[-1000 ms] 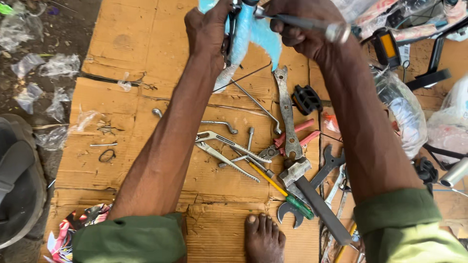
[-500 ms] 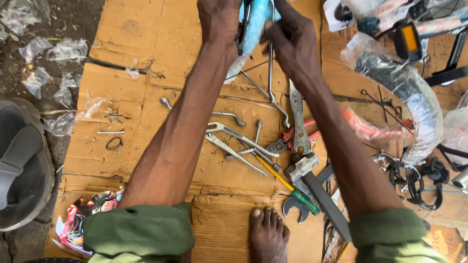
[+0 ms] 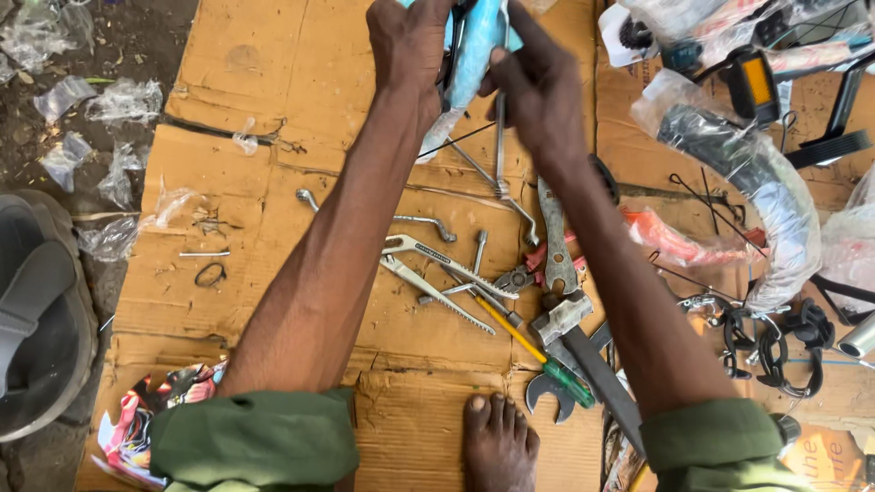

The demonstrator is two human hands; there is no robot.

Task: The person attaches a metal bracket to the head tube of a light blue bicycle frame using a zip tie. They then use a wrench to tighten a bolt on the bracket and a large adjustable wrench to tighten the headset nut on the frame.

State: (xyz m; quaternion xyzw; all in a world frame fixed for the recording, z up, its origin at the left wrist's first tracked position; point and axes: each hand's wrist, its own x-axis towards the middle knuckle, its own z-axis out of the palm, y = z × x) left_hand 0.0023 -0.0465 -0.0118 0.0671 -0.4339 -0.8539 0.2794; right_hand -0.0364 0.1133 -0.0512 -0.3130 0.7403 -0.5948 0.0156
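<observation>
**Light blue part held in both hands above the tool spread**

Nearest lies a bare foot point(image 3: 498, 444) on the cardboard sheet point(image 3: 273, 109). Beyond it, a hammer point(image 3: 583, 351), pliers point(image 3: 437, 273) and an adjustable wrench point(image 3: 556, 241) lie loose. Farthest, the left hand point(image 3: 408, 46) and right hand point(image 3: 538, 87) are both closed on a light blue part point(image 3: 476, 36), plastic-wrapped. It looks rigid, light and probably slippery; grip the bare edges.

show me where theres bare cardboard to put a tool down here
The widest bare patch of cardboard lies at the top left, between the plastic scraps and the left forearm. A smaller one sits near the foot, below the pliers. It is crowded right of the left hand and right hand: wrenches, hammer, wrapped parts.
</observation>
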